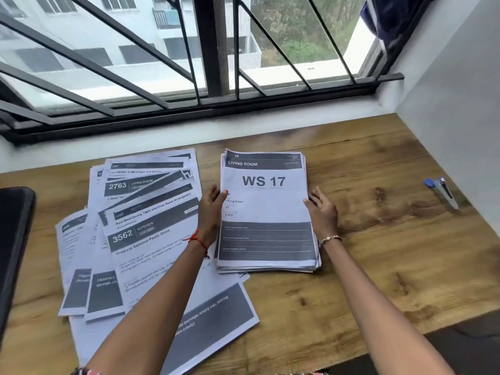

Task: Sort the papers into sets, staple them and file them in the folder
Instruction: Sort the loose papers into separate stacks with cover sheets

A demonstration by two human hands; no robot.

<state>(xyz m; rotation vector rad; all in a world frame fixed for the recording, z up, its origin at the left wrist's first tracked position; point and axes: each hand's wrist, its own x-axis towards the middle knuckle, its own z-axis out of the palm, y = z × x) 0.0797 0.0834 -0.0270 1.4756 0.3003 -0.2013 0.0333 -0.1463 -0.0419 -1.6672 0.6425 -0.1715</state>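
A squared stack of printed papers, top sheet reading "WS 17 Living Room", lies in the middle of the wooden desk. My left hand presses against the stack's left edge with its fingertips on the top sheet. My right hand holds the stack's right edge. To the left, several loose sheets are fanned out and overlapping, with headers such as "2763 Living Room" and "3562 Kitchen". A blue and silver stapler lies far right near the wall. No folder is recognisable in view.
A dark flat object sits at the desk's left edge. A barred window runs along the back behind a white sill. A grey wall bounds the right side. Bare wood lies between the stack and the stapler.
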